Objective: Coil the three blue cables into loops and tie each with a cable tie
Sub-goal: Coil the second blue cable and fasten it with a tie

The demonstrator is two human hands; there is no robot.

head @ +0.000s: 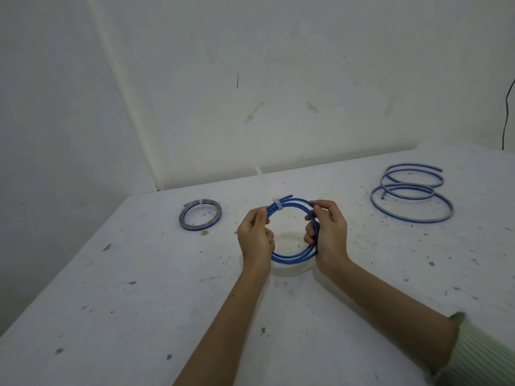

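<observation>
While both hands are holding the middle coil (292,229) upright just above the desk (139,288), near its centre, the second tie is being finished: a white cable tie (278,205) is wrapping the loops at the top, its long tail sticking up and away toward the back edge. The left hand (256,235) is gripping the coil's left side, fingers curled round the strands just beside the tie; the right hand (326,232) is pinching the right side, fingers closed on the cable. A smaller tied coil (200,214) is lying toward the back-left corner; a loose, untied cable (412,196) is sprawling toward the back-right. Judgement: the tie probably needs cinching tight, then this coil set down and the loose cable fetched.
</observation>
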